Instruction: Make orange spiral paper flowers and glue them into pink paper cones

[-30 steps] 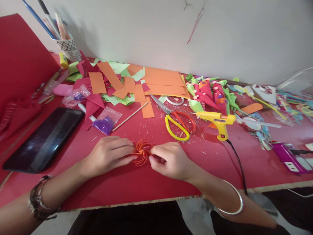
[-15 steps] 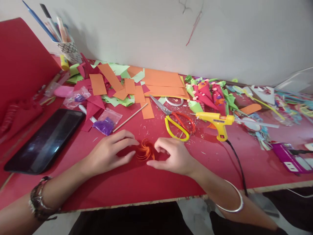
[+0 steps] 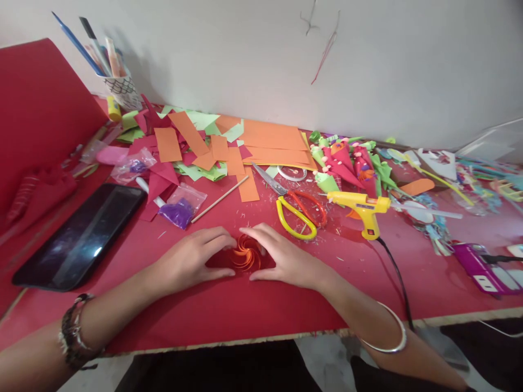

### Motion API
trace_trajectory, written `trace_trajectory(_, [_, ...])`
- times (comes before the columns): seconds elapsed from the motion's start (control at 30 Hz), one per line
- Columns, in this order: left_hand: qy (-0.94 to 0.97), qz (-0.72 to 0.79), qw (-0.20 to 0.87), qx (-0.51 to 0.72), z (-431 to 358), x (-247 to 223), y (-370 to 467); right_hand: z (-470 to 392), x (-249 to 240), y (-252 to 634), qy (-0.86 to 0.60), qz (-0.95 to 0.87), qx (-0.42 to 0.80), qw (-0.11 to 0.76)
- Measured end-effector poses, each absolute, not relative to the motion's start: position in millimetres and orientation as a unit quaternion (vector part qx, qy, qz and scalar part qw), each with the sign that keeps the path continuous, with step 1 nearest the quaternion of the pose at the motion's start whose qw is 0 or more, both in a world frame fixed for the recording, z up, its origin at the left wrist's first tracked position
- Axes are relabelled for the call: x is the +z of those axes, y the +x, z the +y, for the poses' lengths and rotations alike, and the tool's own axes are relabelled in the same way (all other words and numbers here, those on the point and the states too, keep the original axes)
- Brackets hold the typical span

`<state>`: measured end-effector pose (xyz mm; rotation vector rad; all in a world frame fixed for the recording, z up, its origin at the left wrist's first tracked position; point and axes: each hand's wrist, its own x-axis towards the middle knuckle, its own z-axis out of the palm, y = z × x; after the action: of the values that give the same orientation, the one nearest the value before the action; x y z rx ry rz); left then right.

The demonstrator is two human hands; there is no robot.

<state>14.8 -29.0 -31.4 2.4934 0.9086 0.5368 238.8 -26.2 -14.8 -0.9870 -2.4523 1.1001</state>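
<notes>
An orange swirl of curved paper strips (image 3: 246, 256) lies on the red tabletop near the front. My left hand (image 3: 200, 254) curves around its left side, thumb and fingers apart. Opposite, my right hand (image 3: 288, 256) arches around the right side, its thumb spread from the fingers. The fingertips come close to the strips; whether they touch them I cannot make out. Beyond my hands lie scissors (image 3: 300, 204) with one yellow and one red handle loop, and a thin wooden stick (image 3: 219, 198).
A yellow glue gun (image 3: 362, 207) with a black cord lies to the right. At left rests a black phone (image 3: 81, 234). Orange paper pieces (image 3: 167, 145), a bag of purple bits (image 3: 180, 212), paper cones (image 3: 341, 163) and a pen cup (image 3: 122, 91) line the back.
My right hand's fingers have straightened and reached further over the far side of the orange swirl. My left hand has shifted slightly. The camera view has moved a little.
</notes>
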Motion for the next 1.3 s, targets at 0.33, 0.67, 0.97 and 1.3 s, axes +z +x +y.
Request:
trace_trajectory(0.33, [0.905,0.273,0.268,0.187,-30,-26,21,-29,-16,235,-0.321,-0.870,0.350,0.135])
trace_trajectory(0.67, [0.913,0.283,0.214,0.201,-30,-32,19,-29,-14,235,-0.315,-0.860,0.382,0.124])
trace_trajectory(0.97, [0.894,0.330,0.241,0.183,-29,-27,15,-26,-11,248,-0.314,-0.815,0.477,0.102])
trace_trajectory(1.3, [0.882,0.357,0.254,0.175,-31,-29,19,-32,-10,235,-0.331,-0.838,0.418,0.117])
